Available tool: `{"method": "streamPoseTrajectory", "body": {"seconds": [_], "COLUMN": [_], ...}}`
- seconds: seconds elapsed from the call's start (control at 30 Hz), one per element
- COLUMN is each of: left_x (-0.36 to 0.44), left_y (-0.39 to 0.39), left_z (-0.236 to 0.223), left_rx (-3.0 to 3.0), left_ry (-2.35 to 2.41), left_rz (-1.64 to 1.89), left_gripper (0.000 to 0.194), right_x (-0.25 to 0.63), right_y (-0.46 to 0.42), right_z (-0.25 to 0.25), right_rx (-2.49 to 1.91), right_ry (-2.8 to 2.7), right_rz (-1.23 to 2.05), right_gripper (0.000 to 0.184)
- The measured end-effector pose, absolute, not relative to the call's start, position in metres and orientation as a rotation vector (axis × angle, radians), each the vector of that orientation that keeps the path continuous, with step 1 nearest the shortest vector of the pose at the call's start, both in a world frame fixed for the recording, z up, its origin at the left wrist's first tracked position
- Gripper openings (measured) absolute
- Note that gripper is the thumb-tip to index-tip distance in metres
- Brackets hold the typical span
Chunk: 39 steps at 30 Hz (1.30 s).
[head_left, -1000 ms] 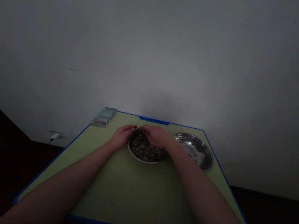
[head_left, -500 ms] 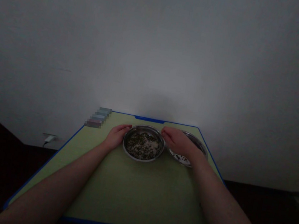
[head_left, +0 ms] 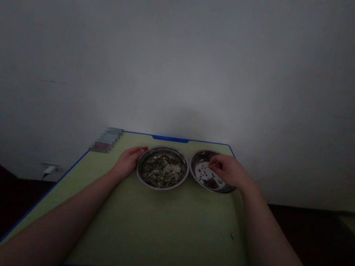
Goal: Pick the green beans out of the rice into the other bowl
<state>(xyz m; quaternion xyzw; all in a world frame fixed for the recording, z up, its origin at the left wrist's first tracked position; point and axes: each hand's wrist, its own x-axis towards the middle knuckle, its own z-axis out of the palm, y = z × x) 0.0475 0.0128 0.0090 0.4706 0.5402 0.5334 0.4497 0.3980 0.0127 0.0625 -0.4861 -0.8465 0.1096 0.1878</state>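
Nearest us, low in the frame, is the pale green tabletop (head_left: 153, 238), smooth and edged in blue, with a thin dark fleck (head_left: 232, 236) lying right of centre. Up at mid-frame, our left hand (head_left: 129, 160) touches the left side of the round, shiny metal bowl (head_left: 158, 188); whether we grip its rim, we cannot tell. Inside it, the grainy mix (head_left: 163, 171) runs green, dark and whitish. Just to its right sits the metal dish (head_left: 204, 166), dark bits (head_left: 211, 183) scattered over its bright base. Our right hand (head_left: 230, 170) hangs above it, fingers curled, tips close together; anything between them is too small to make out. We read this as fingertip work over the dish, calling for a light, exact touch next. Farther off, upper left of the tabletop, a blurred patch (head_left: 106, 140); behind, the plain grey wall (head_left: 189, 62).
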Motion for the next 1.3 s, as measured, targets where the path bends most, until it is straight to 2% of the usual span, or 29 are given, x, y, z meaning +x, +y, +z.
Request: {"method": "streamPoseTrajectory", "body": {"seconds": [0.27, 0.73, 1.0, 1.3], "left_x": [0.047, 0.046, 0.049, 0.049], "left_y": [0.014, 0.018, 0.015, 0.016], "left_z": [0.007, 0.002, 0.007, 0.003], "left_rx": [1.146, 1.124, 1.191, 1.163], "left_ry": [1.313, 1.277, 1.310, 1.236], "left_rz": [1.325, 1.348, 1.337, 1.366], "left_gripper": [0.056, 0.057, 0.054, 0.050], "right_x": [0.399, 0.404, 0.320, 0.221], "right_y": [0.013, 0.010, 0.013, 0.042], "right_z": [0.063, 0.069, 0.086, 0.074], "right_rx": [-1.445, -1.440, -1.122, -0.966], "right_ry": [-2.478, -2.357, -2.610, -2.989], "right_rz": [0.203, 0.276, 0.148, 0.016], "right_gripper": [0.032, 0.026, 0.016, 0.025]}}
